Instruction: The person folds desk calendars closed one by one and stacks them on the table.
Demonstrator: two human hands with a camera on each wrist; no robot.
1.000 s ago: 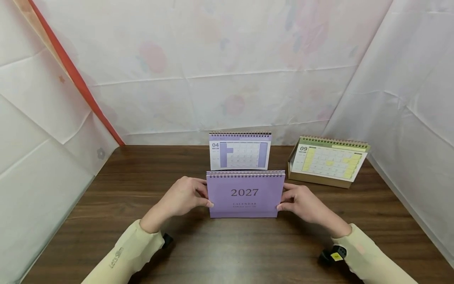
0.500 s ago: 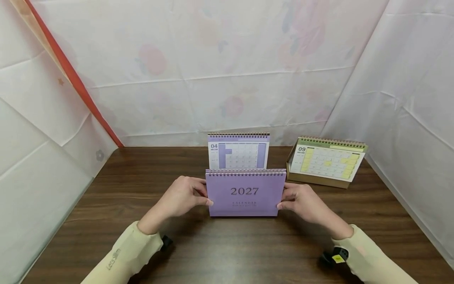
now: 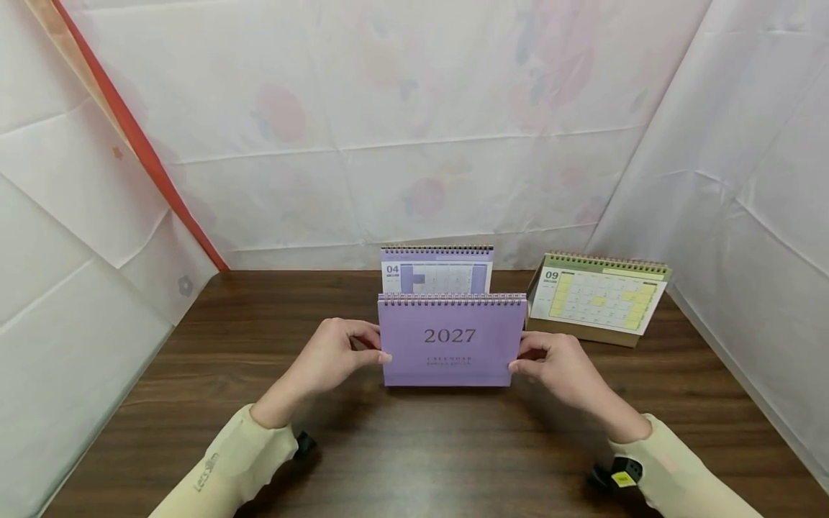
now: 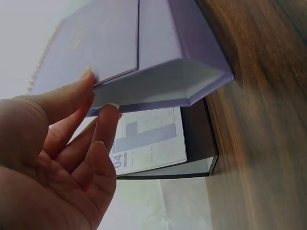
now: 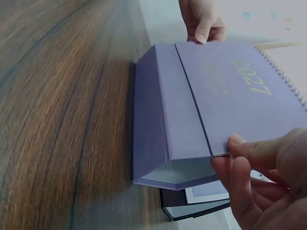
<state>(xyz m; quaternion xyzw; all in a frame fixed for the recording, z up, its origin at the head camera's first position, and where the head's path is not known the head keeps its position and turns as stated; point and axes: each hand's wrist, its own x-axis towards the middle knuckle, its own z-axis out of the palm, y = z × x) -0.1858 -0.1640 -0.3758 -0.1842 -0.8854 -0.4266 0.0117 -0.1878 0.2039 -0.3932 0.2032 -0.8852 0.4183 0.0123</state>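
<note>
A purple desk calendar [image 3: 452, 345] marked 2027 stands upright in front of me in the head view. My left hand [image 3: 337, 352] pinches its left edge, thumb on the cover and fingers behind. On the opposite edge, my right hand [image 3: 558, 363] grips the same way. The wrist views show the folded purple stand [image 4: 201, 57] with its hollow end; whether its base touches the table I cannot tell. Directly behind is a second calendar [image 3: 437, 273], open at page 04, its lower part hidden. The left wrist view shows that one's dark base [image 4: 197, 136].
To the back right, a green-topped calendar [image 3: 599, 298] open at page 09 stands at an angle on a brown base. Everything rests on a dark wood table [image 3: 214, 374]. White patterned cloth [image 3: 414, 144] hangs behind and along both sides.
The purple 2027 calendar has risen a little in the head view and now covers more of the 04 calendar. Both hands have moved with it, keeping their grip.
</note>
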